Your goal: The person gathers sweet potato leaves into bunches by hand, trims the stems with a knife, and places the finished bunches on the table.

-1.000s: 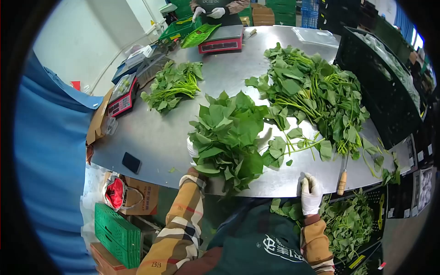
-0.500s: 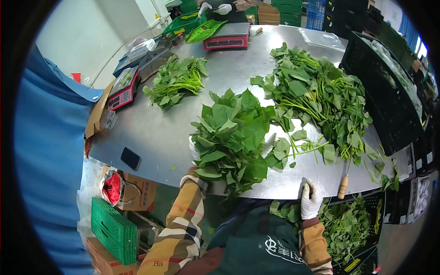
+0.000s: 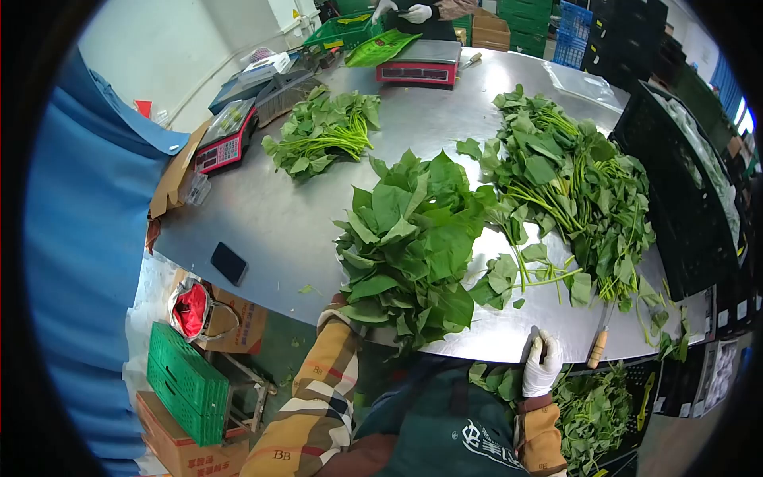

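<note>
A thick bunch of leafy greens point(image 3: 413, 246) with broad leaves stands up over the table's near edge. My left hand is behind and under these leaves, almost wholly hidden; its plaid sleeve point(image 3: 322, 374) leads up to the bunch, which it grips. My right hand point(image 3: 542, 366), in a white glove, rests at the table edge with its fingers loosely bent and apart, nothing seen in them. Just right of it lies a knife with a wooden handle point(image 3: 598, 348). A large pile of greens point(image 3: 572, 187) covers the right of the table, with loose stems point(image 3: 548, 274) before it.
A smaller bunch point(image 3: 326, 135) lies at the back left, near a red scale point(image 3: 226, 139). Another scale point(image 3: 417, 67) stands at the far side, before a co-worker's gloved hands point(image 3: 413, 13). A phone point(image 3: 229, 263) lies front left. A black crate point(image 3: 675, 191) borders the right.
The view has shifted slightly, so the table's things appear a little lower and farther right. My left hand keeps the bunch up; my right hand stays at the table edge.
</note>
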`<state>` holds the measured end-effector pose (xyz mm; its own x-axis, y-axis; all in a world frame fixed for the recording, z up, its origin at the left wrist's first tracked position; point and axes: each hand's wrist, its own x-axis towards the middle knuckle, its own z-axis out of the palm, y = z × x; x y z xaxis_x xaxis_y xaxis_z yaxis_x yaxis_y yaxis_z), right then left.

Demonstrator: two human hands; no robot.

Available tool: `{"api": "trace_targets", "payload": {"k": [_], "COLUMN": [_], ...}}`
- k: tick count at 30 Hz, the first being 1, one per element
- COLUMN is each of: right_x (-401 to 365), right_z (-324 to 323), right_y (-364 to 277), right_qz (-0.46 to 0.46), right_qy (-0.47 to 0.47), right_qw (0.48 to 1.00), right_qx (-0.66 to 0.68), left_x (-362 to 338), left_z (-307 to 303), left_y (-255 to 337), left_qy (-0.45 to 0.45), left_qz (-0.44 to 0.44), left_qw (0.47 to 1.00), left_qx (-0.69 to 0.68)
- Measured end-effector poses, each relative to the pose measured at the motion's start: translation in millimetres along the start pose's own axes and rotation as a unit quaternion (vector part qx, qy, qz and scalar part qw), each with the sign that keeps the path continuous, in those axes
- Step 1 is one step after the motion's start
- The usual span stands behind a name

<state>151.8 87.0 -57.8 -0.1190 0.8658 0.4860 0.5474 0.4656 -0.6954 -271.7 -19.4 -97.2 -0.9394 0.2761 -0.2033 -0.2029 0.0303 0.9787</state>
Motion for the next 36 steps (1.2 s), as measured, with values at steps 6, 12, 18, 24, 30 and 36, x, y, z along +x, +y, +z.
{"api": "trace_targets", "payload": {"k": [6,12,18,24,30,36], "right_x": [2,2,2,3,2,7], "right_z": [4,7,11,11,13,14], "right_y": [0,4,7,8,11,2], "right_qz": [-0.012,-0.001,-0.027,-0.001,-0.018,-0.026], "right_qy": [0.0,-0.017,-0.013,-0.034,-0.028,-0.024], "right_qw": [1.0,1.0,0.999,0.998,0.998,0.997], "right_qx": [-0.016,-0.003,-0.022,-0.044,-0.053,-0.068], "left_x": [2,5,18,26,20,63], "left_z": [-10,-8,19,26,15,25], "left_y": [-9,-13,-15,-17,-2,110], "left_qy": [0.016,0.025,0.031,0.042,0.068,0.207], "left_qz": [-0.007,-0.007,0.005,-0.002,0.018,0.207], "left_qw": [1.0,1.0,0.999,0.998,0.996,0.949], "left_qx": [-0.001,-0.011,-0.027,-0.046,-0.061,-0.115]}}
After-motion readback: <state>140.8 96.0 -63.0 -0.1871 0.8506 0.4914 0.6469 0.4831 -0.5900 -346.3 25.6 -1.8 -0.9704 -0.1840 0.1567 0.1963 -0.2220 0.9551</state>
